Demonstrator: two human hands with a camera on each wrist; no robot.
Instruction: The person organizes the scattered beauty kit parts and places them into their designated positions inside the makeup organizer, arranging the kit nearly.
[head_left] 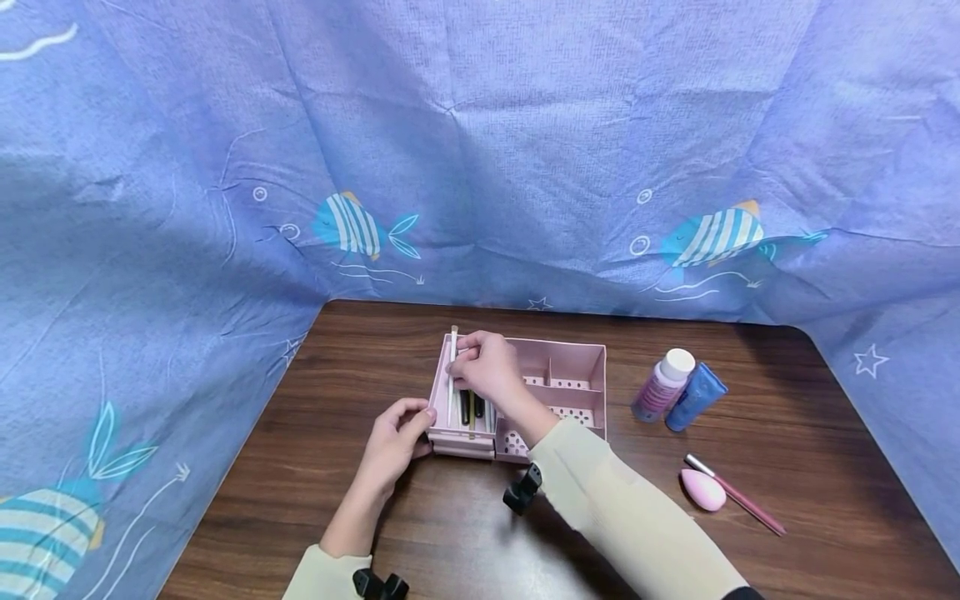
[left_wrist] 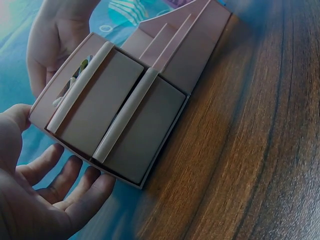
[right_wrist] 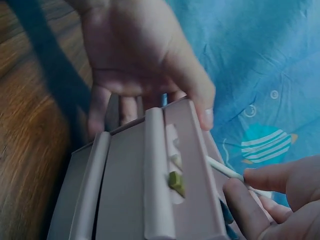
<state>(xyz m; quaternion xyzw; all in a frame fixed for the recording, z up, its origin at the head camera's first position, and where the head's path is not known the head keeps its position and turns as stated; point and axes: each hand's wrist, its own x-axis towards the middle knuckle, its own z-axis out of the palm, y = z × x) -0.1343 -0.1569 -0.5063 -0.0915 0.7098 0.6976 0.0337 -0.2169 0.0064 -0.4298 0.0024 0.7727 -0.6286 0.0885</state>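
The white stick (head_left: pixel 453 360) is at the far-left corner of the pink organizer (head_left: pixel 561 342), near the far edge of the worktop (head_left: pixel 367 358) – just left of the right hand (head_left: pixel 491 367), which pinches it between thumb and fingers. Its long axis follows the organizer's left edge. The right arm reaches diagonally leftward; the left hand (head_left: pixel 392 442) grips the near-left corner, thumb on top

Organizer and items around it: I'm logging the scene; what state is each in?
Organizer, upright, open-topped, held by left hand
Drawers, both shut
White brush, pinched by right hand
Black sticks, inside organizer
Bottle, upright, capped
Tube, upright
Sponge, lying on table
Pink stick, lying flat on table
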